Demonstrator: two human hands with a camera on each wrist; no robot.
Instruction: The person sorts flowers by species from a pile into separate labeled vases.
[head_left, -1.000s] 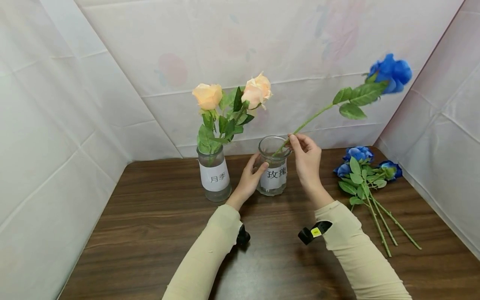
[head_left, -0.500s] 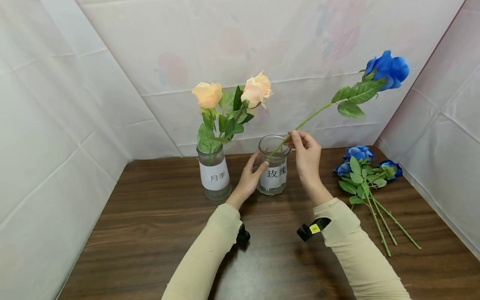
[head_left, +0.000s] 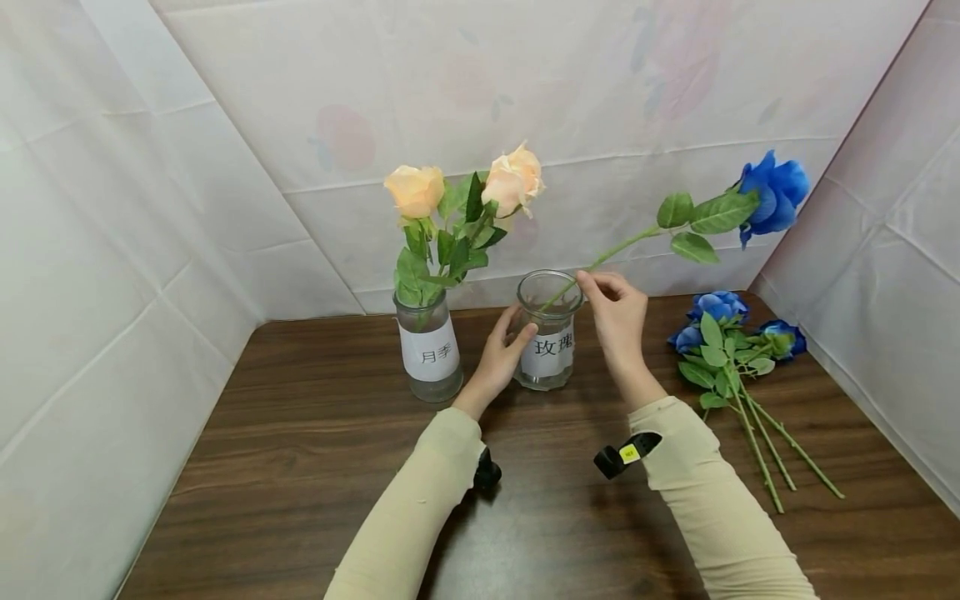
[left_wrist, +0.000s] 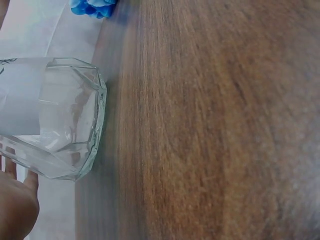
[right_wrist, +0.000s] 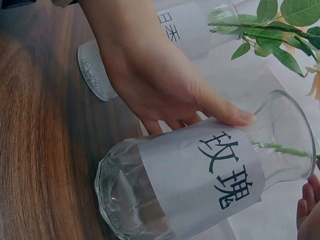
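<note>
My left hand holds a clear glass vase upright on the table, thumb at the near side and fingers round the left. A white paper label with black characters wraps the vase. My right hand is beside the rim and pinches the green stem of a blue rose. The stem's lower end is inside the vase's neck, as the right wrist view also shows, while the bloom leans far out to the right. In the left wrist view the vase's faceted base sits at the wood surface.
Left of the left hand stands a second labelled glass vase with peach roses. Several blue roses lie on the dark wooden table at the right, stems toward the front. White cloth hangs behind and at both sides.
The blue rose's bloom has dipped lower and its stem leans flatter to the right. My right hand has shifted slightly; the left hand and vase have stayed in place.
</note>
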